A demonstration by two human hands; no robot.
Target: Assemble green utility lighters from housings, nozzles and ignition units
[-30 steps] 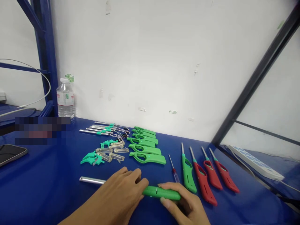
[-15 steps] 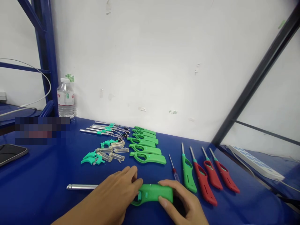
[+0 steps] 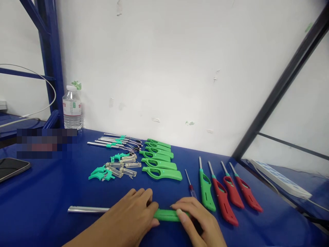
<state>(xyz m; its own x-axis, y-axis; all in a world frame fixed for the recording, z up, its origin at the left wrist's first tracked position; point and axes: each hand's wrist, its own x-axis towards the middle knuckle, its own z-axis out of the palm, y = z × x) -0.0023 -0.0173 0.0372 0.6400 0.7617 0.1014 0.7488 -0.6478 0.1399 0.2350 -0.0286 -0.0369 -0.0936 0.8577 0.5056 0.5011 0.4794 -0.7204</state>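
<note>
A green long-nosed gas lighter lies across both my hands near the front of the blue table, its narrow edge turned upward. Its metal tube points left, past my wrist. My left hand is closed round the trigger end and hides that part. The fingers and thumb of my right hand grip the butt of the handle. Beyond my hands lie several green handle shells in a column. A screwdriver rests just behind my right hand.
Several metal tubes with wires, clear fuel tanks and teal triggers lie mid-left. To the right are a green lighter and red lighters. A water bottle, phone and power strip flank them.
The lighter has been rolled in my hands, so its flat side with the teal button gives way to its narrow edge. Its tube tip has shifted slightly left and down.
</note>
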